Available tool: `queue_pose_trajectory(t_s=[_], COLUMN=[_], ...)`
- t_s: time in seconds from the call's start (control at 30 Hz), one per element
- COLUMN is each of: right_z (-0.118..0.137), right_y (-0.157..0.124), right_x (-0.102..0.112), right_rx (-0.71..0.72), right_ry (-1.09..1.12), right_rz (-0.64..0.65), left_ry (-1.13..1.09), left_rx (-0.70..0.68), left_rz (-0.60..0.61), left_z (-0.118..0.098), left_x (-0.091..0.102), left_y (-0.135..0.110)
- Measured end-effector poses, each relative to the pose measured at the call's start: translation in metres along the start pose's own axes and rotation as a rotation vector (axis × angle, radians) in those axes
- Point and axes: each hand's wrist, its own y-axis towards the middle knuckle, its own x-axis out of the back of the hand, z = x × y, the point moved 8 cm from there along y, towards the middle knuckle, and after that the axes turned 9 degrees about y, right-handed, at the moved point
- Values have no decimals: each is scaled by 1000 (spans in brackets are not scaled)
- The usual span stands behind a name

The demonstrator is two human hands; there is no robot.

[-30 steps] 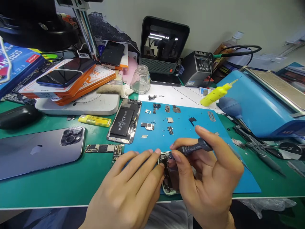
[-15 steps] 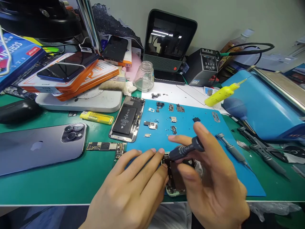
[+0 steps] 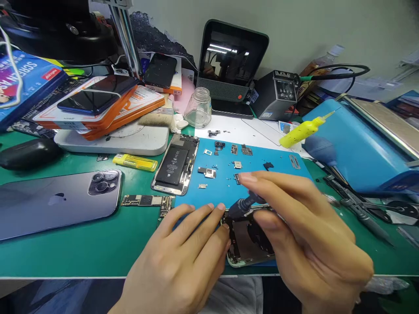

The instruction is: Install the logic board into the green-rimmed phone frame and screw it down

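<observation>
An opened phone housing (image 3: pixel 245 249) lies at the near edge of a blue work mat (image 3: pixel 258 174). My left hand (image 3: pixel 183 257) rests flat on the housing's left side, fingers stretched out and holding it down. My right hand (image 3: pixel 307 240) is closed round a dark screwdriver (image 3: pixel 241 206), its tip down at the housing's top left corner. Several small metal parts and screws (image 3: pixel 207 172) lie spread over the mat beyond my hands. A screen with its battery (image 3: pixel 175 165) lies at the mat's left edge.
A grey phone (image 3: pixel 55 203) lies face down at left, a logic board (image 3: pixel 146 201) beside it. A yellow lighter (image 3: pixel 135 162), glass jar (image 3: pixel 198 107), stacked orange boxes (image 3: pixel 98 109), a yellow bottle (image 3: pixel 301 131), a soldering station (image 3: pixel 278 93) and tools (image 3: pixel 360 209) at right surround the mat.
My right hand has tipped forward and lowered, so the screwdriver sits steeper over the housing. The left hand has stayed put. The view has shifted slightly.
</observation>
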Motion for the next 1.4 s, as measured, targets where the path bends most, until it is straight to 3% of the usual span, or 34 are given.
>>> queue_pose_trajectory(t_s=[0.7, 0.9, 1.1, 1.33, 1.4], right_z=[4, 2, 4, 7, 1], right_y=[1, -1, -2, -8, -11], right_x=[-5, -5, -1, -9, 0], right_rx=[88, 81, 75, 78, 22], right_ry=[60, 129, 120, 105, 107], right_rz=[-1, -28, -39, -13, -66], left_ry=[41, 205, 311, 336, 338], left_rx=[8, -92, -174, -185, -185], left_rz=[-49, 40, 40, 39, 52], left_z=[-2, -1, 4, 14, 14], left_x=[10, 1, -12, -18, -20], left_y=[2, -11, -22, -27, -27])
